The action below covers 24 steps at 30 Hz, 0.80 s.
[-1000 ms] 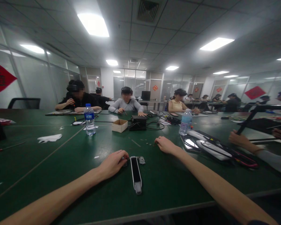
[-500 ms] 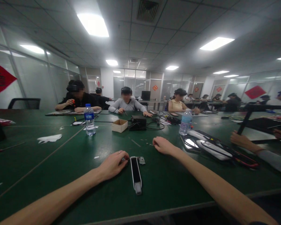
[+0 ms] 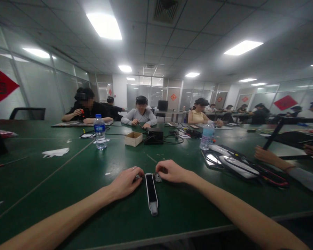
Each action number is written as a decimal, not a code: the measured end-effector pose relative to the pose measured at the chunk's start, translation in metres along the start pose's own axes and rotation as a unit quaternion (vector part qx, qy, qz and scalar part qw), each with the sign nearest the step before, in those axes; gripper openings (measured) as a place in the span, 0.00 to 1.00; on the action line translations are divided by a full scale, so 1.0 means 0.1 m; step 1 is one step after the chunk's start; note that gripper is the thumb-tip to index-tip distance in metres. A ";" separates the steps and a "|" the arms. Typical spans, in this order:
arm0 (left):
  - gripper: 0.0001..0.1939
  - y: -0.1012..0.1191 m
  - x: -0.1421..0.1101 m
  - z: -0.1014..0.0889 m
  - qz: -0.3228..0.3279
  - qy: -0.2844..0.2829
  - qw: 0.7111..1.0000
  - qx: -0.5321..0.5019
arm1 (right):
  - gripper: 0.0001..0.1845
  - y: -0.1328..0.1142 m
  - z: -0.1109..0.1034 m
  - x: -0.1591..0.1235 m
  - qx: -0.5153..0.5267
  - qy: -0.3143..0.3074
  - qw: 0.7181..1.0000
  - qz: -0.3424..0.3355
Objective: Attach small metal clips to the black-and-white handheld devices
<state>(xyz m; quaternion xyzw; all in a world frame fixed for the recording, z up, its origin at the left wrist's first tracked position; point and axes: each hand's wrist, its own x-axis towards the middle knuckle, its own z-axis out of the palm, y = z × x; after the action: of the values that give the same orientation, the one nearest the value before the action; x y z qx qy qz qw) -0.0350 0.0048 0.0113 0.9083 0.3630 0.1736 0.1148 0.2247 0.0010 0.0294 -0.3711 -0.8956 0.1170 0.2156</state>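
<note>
A long black-and-white device (image 3: pixel 151 192) lies lengthwise on the green table (image 3: pixel 67 173) in front of me. My left hand (image 3: pixel 126 180) rests curled at the left of its far end, fingers pressed against it. My right hand (image 3: pixel 170 171) is curled in a pinch at the right of that far end, over a small grey part (image 3: pixel 158 178); what its fingertips hold is too small to see.
A water bottle (image 3: pixel 99 132), a cardboard box (image 3: pixel 133 139), a black box with cables (image 3: pixel 153 135) and a second bottle (image 3: pixel 206 135) stand further back. Devices and cables (image 3: pixel 232 163) lie at right by another person's hand (image 3: pixel 263 155). Several people sit across the table.
My right hand has moved left and toward me, from small parts further out on the table to the far end of the device. The left hand has stayed in place.
</note>
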 end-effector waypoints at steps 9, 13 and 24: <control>0.09 0.09 0.00 -0.04 0.006 0.002 1.000 0.005 | 0.06 -0.03 0.02 0.00 -0.038 0.002 0.999 -0.020; 0.09 0.08 0.00 -0.04 0.008 0.002 1.000 0.006 | 0.05 -0.02 0.02 0.00 -0.027 0.007 0.999 -0.016; 0.09 0.08 0.00 -0.04 -0.002 -0.001 1.000 0.005 | 0.07 0.02 0.05 -0.01 0.023 0.013 1.000 -0.011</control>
<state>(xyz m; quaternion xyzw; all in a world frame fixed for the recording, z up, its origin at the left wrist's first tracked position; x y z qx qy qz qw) -0.0317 -0.0004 0.0174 0.9085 0.3651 0.1703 0.1112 0.2243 0.0012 0.0239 -0.3581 -0.8937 0.1300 0.2370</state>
